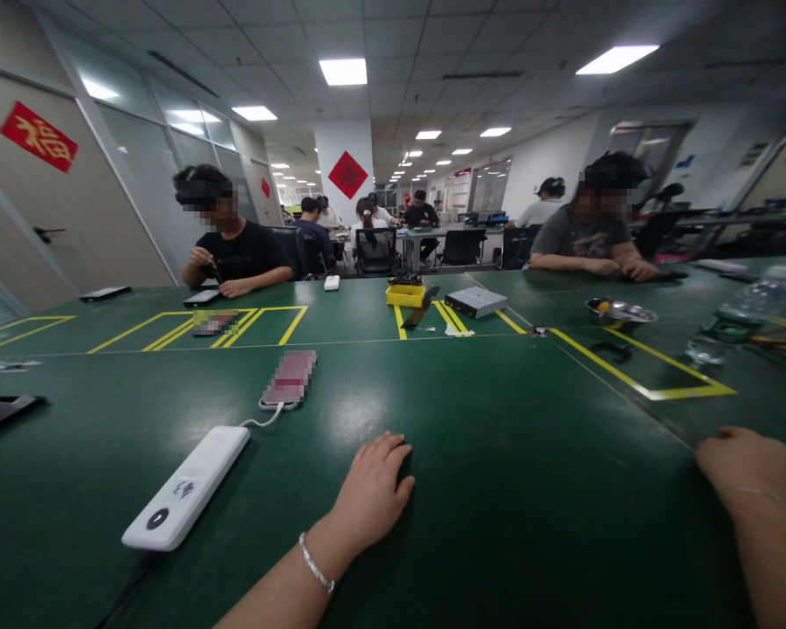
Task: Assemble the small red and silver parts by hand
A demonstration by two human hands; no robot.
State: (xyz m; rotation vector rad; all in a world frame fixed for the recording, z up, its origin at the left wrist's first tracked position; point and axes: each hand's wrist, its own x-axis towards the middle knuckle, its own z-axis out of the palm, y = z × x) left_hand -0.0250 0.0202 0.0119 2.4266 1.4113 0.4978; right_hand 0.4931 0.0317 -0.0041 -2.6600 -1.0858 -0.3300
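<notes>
Left hand (pixel 375 489) flat on surface (pixel 498 454), fingers open, empty; right hand (pixel 750 467) likewise. Power bank (pixel 187 489) near left hand, cabled to phone (pixel 290 378). Risk: snagged cable dragging phone.

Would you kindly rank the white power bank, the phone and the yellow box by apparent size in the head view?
1. Power bank
2. Phone
3. Yellow box
The box sits farthest away, so its rank is unsure.

Your left hand (pixel 373 489) lies flat on the table (pixel 511 454); the power bank (pixel 187 487) sits left of it, the phone (pixel 289 377) behind it, your right hand (pixel 750 467) well right.
</notes>
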